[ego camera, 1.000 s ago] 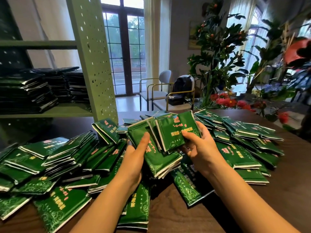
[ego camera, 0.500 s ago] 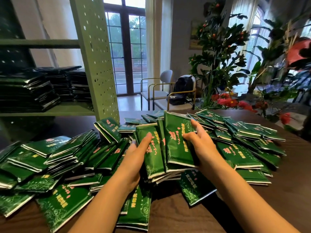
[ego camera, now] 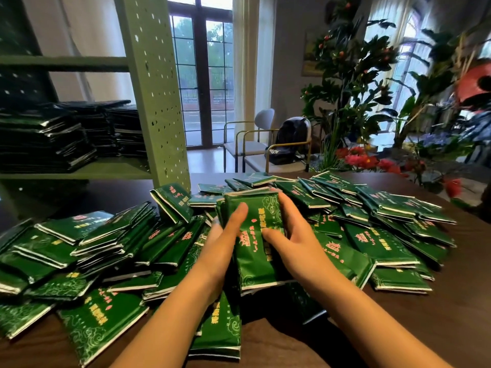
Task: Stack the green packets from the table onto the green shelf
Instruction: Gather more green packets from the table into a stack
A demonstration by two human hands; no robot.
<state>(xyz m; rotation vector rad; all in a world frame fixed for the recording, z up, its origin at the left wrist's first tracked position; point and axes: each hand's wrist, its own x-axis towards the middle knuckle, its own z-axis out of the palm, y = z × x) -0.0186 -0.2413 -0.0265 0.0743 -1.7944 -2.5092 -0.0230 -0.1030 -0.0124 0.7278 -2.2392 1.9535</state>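
Head view: one bundle of green packets (ego camera: 259,208), clamped between left grip (ego camera: 225,243) and right grip (ego camera: 289,240), thumbs on top. Also loose packets (ego camera: 106,235), heaped on the counter (ego camera: 451,314) both sides of the grips; green shelf (ego camera: 79,171) beyond the left grip, bearing stacked packets (ego camera: 45,144).

Of the left hand (ego camera: 225,244), the fingers are hidden behind the bundle of green foil packets (ego camera: 255,251); only the thumb shows. How many packets the bundle holds cannot be told, and its pink print is too blurred to read. The right hand (ego camera: 292,240) covers the bundle's right side. The dark brown wooden surface (ego camera: 438,328) is buried under loose green packets (ego camera: 380,243) across its middle, and its left and near edges run out of view. The pale green perforated metal shelf (ego camera: 156,102) is cut off at top and left. The dark stacks (ego camera: 47,144) on it sit in shadow, print unreadable.
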